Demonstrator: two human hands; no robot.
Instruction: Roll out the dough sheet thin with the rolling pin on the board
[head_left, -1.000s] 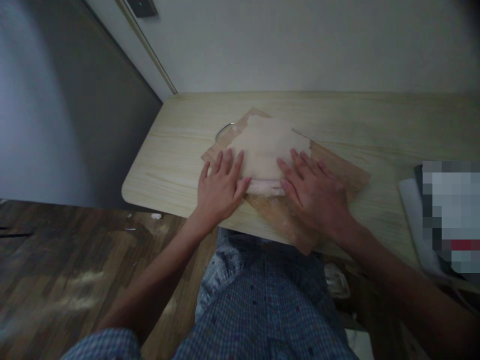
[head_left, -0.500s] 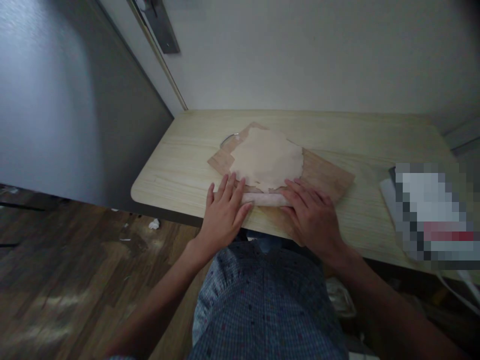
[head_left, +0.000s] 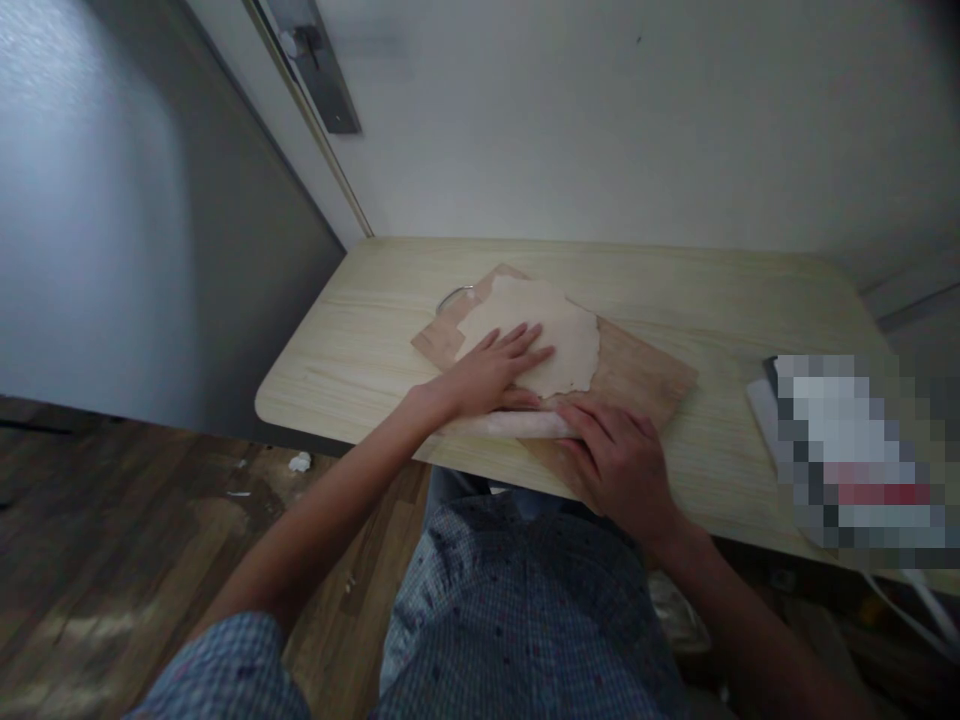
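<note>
A thin, pale sheet of dough with ragged edges lies on a wooden cutting board, which is turned at an angle. My left hand rests over the near left part of the dough, palm down with its fingers spread. Along the near edge of the board lies a whitish rolling pin. My right hand is wrapped over the pin's right end, which it hides. The left wrist passes just above the pin's other end.
The board lies on a light wooden table against a white door with a metal lock plate. A blurred-out object stands at the table's right, a cable hanging below it. Scraps of white paper lie on the floor.
My left hand has left the rolling pin and moved forward and right onto the dough. My right hand stays on the pin's right end. The view has tilted slightly upward.
</note>
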